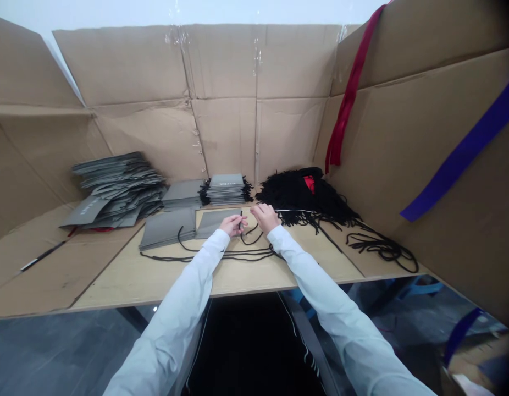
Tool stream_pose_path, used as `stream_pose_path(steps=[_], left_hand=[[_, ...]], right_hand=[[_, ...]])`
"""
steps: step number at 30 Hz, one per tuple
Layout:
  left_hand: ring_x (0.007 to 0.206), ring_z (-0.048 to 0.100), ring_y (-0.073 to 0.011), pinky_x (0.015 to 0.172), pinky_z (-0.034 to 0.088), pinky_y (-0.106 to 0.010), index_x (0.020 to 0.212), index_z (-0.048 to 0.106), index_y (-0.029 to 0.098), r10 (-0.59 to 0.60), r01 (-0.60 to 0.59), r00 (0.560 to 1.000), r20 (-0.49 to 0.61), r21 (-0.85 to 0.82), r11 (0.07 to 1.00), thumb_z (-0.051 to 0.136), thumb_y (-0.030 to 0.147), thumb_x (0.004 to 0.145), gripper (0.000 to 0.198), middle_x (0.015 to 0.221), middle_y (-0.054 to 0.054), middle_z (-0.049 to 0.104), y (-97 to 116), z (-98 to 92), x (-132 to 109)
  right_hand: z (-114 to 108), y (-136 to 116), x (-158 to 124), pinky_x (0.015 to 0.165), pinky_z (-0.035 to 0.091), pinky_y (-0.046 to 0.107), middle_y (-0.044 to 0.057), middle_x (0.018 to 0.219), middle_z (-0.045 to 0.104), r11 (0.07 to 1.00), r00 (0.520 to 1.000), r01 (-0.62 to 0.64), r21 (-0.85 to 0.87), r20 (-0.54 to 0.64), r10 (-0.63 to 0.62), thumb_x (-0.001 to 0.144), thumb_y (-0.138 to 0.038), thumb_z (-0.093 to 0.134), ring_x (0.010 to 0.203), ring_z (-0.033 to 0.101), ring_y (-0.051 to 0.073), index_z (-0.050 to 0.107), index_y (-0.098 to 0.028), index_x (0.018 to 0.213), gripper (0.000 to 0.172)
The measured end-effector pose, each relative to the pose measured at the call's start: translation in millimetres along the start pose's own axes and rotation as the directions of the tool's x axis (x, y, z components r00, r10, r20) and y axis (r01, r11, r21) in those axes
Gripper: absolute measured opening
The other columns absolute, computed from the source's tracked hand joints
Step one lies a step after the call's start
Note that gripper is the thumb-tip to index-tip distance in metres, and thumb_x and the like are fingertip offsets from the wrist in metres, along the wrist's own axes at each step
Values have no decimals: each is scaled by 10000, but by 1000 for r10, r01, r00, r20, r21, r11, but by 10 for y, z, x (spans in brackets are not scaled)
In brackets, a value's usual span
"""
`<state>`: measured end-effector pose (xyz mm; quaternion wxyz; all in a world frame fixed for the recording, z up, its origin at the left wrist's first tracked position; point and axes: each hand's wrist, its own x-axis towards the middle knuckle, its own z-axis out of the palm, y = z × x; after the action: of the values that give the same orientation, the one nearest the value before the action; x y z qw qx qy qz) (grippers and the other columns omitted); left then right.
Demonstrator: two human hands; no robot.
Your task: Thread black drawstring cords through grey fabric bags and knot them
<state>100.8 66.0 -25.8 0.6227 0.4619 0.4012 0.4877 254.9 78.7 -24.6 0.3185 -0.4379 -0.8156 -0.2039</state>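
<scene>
Left grip [233,225] closed on a black cord [250,252], pinching it at centre frame, just above a flat gray paper bag [214,222]. Right grip [266,218] just beside it, fingers curled at a thin white strand [293,210]; closed on it or not, impossible to tell. Slack loops of cord across the pale surface [238,283]. Stacks of gray bags [118,190] left of centre; a heap of black cords [299,192] right of centre.

Two hands [233,224] [265,217], four grey bag stacks [118,187] [182,193] [225,190] [167,228], one black cord heap [299,192].
</scene>
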Motion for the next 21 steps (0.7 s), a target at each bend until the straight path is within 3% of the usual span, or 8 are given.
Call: stream_pose_path(steps=[3, 6, 16, 21], left_hand=[[351, 422, -49, 316, 247, -154, 827, 548, 121, 59, -62, 992, 108, 21, 998, 547, 246, 702, 176, 524, -1, 524, -52, 18, 5], [330, 396, -44, 302, 208, -150, 797, 531, 122, 98, -105, 989, 112, 57, 993, 548, 311, 693, 217, 494, 15, 498, -91, 27, 18], [355, 403, -43, 323, 239, -155, 824, 521, 137, 154, -157, 987, 44, 84, 984, 532, 321, 691, 227, 534, 20, 501, -141, -7, 61], [391, 433, -65, 372, 298, -181, 809, 508, 118, 115, -114, 993, 19, -14, 993, 482, 223, 721, 140, 566, -15, 539, -132, 29, 34]], right_hand=[[29, -17, -10, 685, 231, 270, 76, 813, 520, 1000, 1000, 7, 17, -1, -7, 852, -207, 269, 767, 403, 168, 544, -173, 901, 282], [41, -18, -24, 690, 236, 272, 79, 826, 521, 999, 1000, 7, 32, 4, -7, 843, -176, 282, 781, 405, 172, 541, -173, 922, 271], [41, -77, -52, 701, 266, 257, 79, 838, 535, 996, 999, 28, 90, 24, -31, 840, -180, 300, 786, 417, 165, 546, -156, 899, 255], [43, -103, -53, 730, 280, 247, 75, 829, 540, 990, 999, 37, 136, 33, -42, 839, -180, 306, 789, 430, 155, 548, -150, 873, 247]])
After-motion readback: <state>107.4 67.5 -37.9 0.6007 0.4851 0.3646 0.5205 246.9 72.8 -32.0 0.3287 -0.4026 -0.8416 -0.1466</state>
